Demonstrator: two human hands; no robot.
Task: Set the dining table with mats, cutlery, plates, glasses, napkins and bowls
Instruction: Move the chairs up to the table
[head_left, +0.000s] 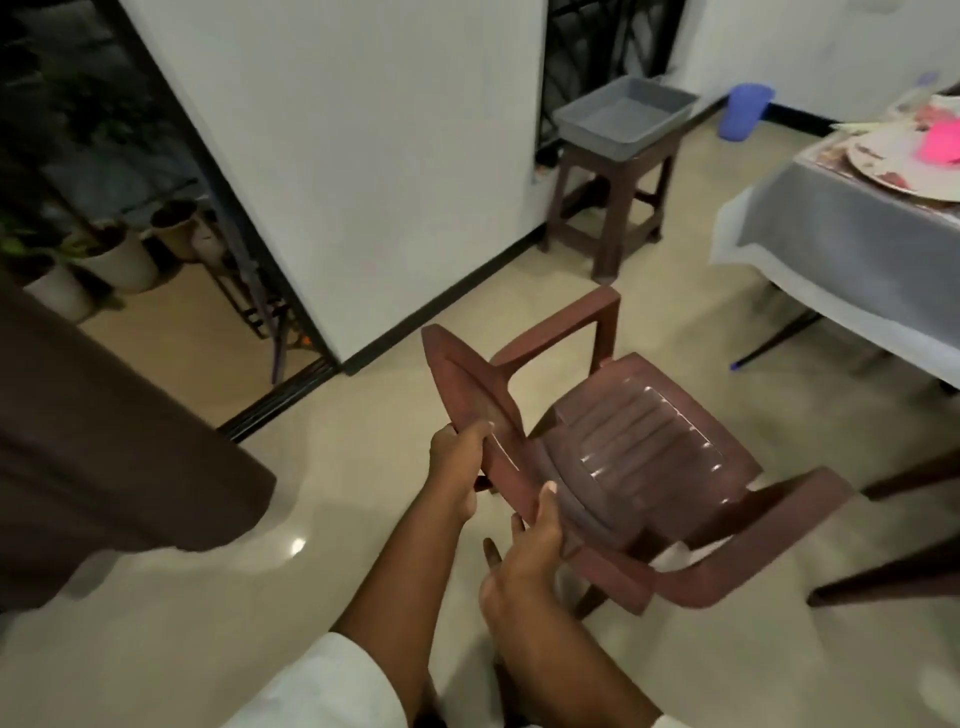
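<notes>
A brown plastic armchair (639, 431) stands on the tiled floor in front of me, its seat turned toward the dining table (841, 244) at the right. My left hand (457, 462) grips the top edge of the chair's backrest. My right hand (524, 561) holds the same backrest lower down, thumb on the front face. The table carries a grey cloth, a round plate (893, 161) on a patterned mat and a pink item (940, 140) at its far edge.
A brown stool (613, 197) with a grey tub (623, 111) on it stands by the white wall. A blue bucket (745, 111) sits on the floor behind. Potted plants (119, 254) line the dark doorway at left. A brown curtain (93, 447) hangs at the left edge.
</notes>
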